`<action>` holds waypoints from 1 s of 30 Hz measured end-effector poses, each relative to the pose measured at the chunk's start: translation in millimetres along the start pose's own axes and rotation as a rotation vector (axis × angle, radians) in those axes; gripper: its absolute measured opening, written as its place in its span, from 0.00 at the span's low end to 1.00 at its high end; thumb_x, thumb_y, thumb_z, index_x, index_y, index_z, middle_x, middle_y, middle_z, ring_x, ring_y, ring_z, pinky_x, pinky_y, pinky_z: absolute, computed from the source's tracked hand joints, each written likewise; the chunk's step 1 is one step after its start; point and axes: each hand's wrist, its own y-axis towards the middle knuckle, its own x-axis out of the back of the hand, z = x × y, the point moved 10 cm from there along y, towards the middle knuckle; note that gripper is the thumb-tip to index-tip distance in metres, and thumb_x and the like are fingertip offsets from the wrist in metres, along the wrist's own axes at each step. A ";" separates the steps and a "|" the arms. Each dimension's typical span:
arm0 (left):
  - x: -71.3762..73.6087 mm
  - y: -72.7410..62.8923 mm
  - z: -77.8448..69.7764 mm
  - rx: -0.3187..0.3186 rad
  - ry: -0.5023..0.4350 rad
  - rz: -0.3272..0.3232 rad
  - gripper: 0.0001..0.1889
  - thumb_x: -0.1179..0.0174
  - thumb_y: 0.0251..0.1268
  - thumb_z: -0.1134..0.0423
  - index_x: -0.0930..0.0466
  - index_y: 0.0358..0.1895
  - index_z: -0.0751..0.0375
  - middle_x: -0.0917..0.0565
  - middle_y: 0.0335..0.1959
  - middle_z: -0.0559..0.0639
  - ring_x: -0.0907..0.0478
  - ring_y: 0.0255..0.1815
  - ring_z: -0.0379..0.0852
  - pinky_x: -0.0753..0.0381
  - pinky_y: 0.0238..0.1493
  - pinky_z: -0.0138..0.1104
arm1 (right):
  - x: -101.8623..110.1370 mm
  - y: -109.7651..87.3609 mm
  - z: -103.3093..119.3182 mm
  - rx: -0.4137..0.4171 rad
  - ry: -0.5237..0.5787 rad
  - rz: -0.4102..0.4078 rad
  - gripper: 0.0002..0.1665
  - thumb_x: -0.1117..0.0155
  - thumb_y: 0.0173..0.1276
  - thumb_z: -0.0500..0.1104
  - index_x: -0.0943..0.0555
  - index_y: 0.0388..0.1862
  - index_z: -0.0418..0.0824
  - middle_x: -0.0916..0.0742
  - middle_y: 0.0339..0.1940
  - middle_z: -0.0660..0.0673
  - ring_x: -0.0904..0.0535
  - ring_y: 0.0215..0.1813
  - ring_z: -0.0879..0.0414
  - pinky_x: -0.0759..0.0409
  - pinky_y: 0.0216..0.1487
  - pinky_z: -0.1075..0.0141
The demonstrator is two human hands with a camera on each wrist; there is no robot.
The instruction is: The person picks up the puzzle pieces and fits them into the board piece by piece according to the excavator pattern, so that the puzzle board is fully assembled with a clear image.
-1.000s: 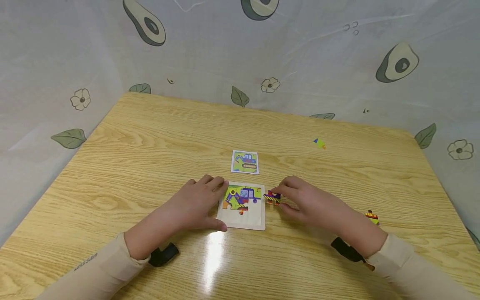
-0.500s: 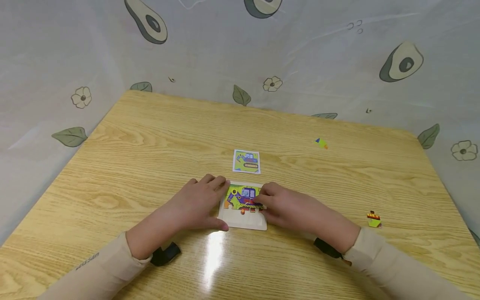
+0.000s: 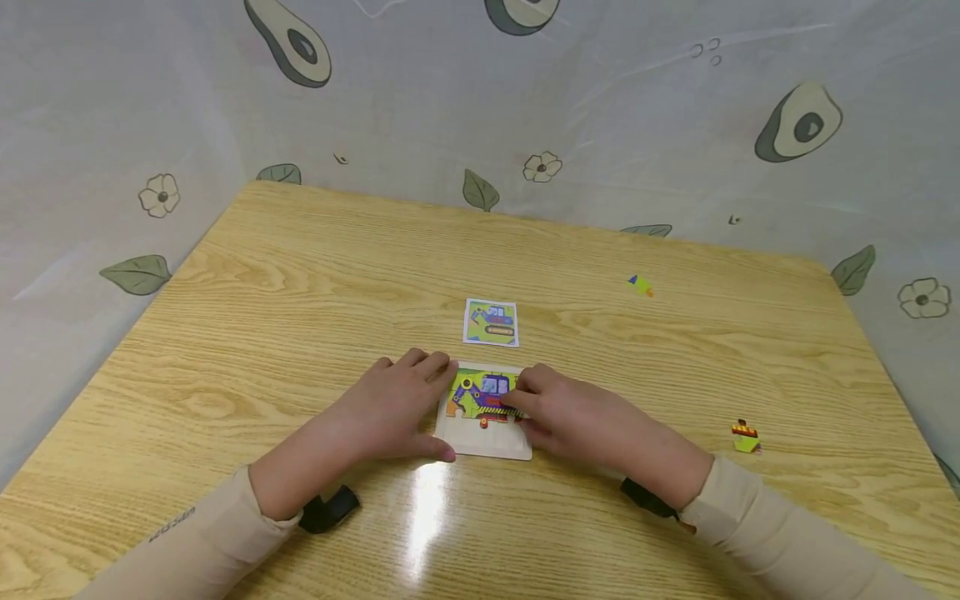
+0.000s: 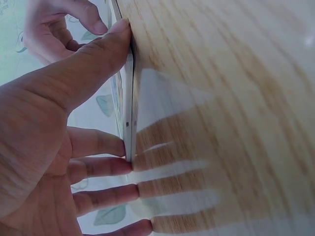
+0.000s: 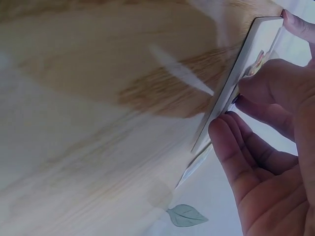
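A shallow pale puzzle board (image 3: pixel 487 442) lies in front of me, with joined pieces of a colourful digger picture (image 3: pixel 480 392) in its upper part. My left hand (image 3: pixel 390 408) spans the board's left side, thumb at the near corner and fingertips at the far one. In the left wrist view those fingers (image 4: pixel 106 169) are spread and fairly straight, their tips on the tabletop. At the board's right side, my right hand (image 3: pixel 577 417) pinches a striped puzzle piece (image 3: pixel 513 412) against the joined ones. Its fingers partly cover that piece.
A small card with the digger picture (image 3: pixel 491 322) lies just beyond the board. One loose piece (image 3: pixel 746 438) is to the right, another (image 3: pixel 640 286) farther back. A printed cloth (image 3: pixel 420 108) hangs behind the wooden table (image 3: pixel 337 258).
My right hand has moved left, bringing the striped piece from beside the board onto it, next to the joined pieces. The left hand has stayed at the board's left side.
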 end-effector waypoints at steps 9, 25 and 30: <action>0.5 -1.0 -0.7 -0.004 0.005 0.009 0.58 0.32 0.55 0.26 0.36 0.80 0.64 0.30 0.77 0.55 0.30 0.75 0.59 0.20 0.63 0.59 | 4.0 -0.5 5.7 0.000 -0.054 -0.058 0.14 0.31 0.70 0.40 0.14 0.54 0.44 0.19 0.41 0.48 0.25 0.40 0.59 0.20 0.34 0.71; -1.6 -0.9 -2.6 -0.008 0.005 0.000 0.57 0.33 0.56 0.25 0.35 0.79 0.64 0.29 0.76 0.55 0.29 0.74 0.59 0.20 0.62 0.59 | 0.6 -2.5 4.3 -0.008 0.026 -0.065 0.15 0.31 0.72 0.38 0.12 0.55 0.45 0.20 0.43 0.49 0.26 0.43 0.59 0.22 0.38 0.72; -2.4 -0.7 -1.6 -0.003 0.009 0.004 0.58 0.33 0.56 0.25 0.36 0.80 0.64 0.29 0.77 0.55 0.30 0.75 0.59 0.20 0.62 0.59 | -1.0 -1.2 6.7 0.008 0.010 -0.057 0.14 0.32 0.73 0.39 0.12 0.56 0.43 0.19 0.43 0.49 0.27 0.42 0.59 0.22 0.39 0.71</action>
